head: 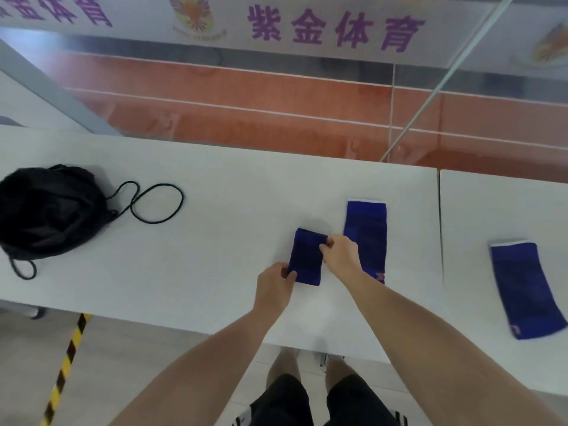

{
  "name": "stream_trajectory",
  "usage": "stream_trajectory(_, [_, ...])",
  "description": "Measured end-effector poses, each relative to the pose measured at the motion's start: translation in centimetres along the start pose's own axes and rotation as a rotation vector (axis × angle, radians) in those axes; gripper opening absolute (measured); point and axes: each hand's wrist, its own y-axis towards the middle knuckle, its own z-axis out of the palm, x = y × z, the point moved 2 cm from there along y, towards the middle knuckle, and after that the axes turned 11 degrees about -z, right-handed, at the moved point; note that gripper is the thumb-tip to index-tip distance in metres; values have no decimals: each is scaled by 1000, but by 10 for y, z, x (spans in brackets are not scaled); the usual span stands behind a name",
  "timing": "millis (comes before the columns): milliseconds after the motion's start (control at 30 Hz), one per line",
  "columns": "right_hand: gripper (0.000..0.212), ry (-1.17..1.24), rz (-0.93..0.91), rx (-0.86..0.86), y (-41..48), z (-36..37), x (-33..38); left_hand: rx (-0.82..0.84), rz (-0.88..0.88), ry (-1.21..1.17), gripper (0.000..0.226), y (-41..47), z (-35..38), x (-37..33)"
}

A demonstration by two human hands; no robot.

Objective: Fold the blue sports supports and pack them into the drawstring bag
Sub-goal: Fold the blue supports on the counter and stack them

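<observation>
On the table (pixel 215 216), the drawstring bag (pixel 46 210) lies far left, the folded support (pixel 307 256) at centre, a flat support (pixel 365 235) just right, another support (pixel 522 287) far right.

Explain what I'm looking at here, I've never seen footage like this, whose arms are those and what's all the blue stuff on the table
There is no machine here. The single picture comes from a camera worn on a person's head, looking forward and down, so the two bare arms reaching in from the bottom are that person's own.

Both hands are on a small folded blue support lying on the white table. The left hand pinches its near left corner, and the right hand pinches its far right edge.

Just right of it lies a second blue support, flat and unfolded. A third one lies farther right, past a seam in the tabletop.

At the far left sits a black drawstring bag, its cord looped loosely on the table.

Beyond the table are an orange floor and a banner with purple characters.
</observation>
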Motion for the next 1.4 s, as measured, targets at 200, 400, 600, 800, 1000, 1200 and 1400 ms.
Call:
stream_trajectory(200, [14,39,40,-82,-8,-11,-2,-66,71,37,22,12,-3,-7])
stream_trajectory(400, [15,-185,27,-58,-38,-73,-9,88,348,246,18,11,-9,-71])
stream_trajectory(600, [17,-251,139,-98,-73,-163,-58,234,555,431,25,-7,32,-170])
stream_trajectory(800, [24,-189,258,-190,-119,-220,-159,297,686,597,32,-53,114,-247])
stream_trajectory(1000, [13,-270,266,-265,-150,-249,-271,323,657,595,34,-90,213,-273])
stream_trajectory(1200, [30,-441,161,-123,-137,-244,-322,307,591,592,33,-104,277,-258])
stream_trajectory(1400, [11,-489,65,-122,-133,-244,-329,367,492,563,30,-107,290,-236])
